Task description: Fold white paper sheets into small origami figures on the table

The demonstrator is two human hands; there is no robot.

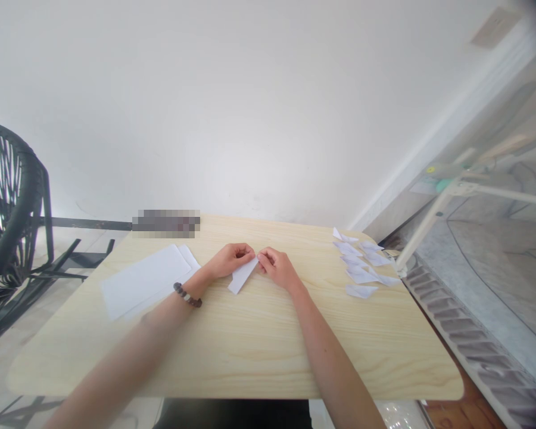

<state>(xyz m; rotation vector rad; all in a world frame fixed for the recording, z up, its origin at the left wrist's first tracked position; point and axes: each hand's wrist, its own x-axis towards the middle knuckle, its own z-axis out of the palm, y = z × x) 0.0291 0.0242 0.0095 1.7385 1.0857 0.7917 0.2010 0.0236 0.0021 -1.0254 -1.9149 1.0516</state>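
Observation:
A narrow folded sheet of white paper [243, 276] is held over the middle of the table, its long side slanting down to the left. My left hand [232, 259] has thumb and fingers pinched on its upper left edge; a beaded bracelet circles that wrist. At the paper's upper right tip, my right hand [274, 266] pinches with thumb and forefinger, close to the left fingertips. Left of my hands lies a stack of flat white sheets [145, 280]. On the right side several small folded paper planes [361, 291] rest in loose rows.
The pale wooden table [250, 351] has rounded corners and meets a white wall [259, 119] at the back. A dark woven chair [22, 179] stands at the left. Beyond the right edge is a white metal frame [429, 223]. A blurred patch covers an item at the back left.

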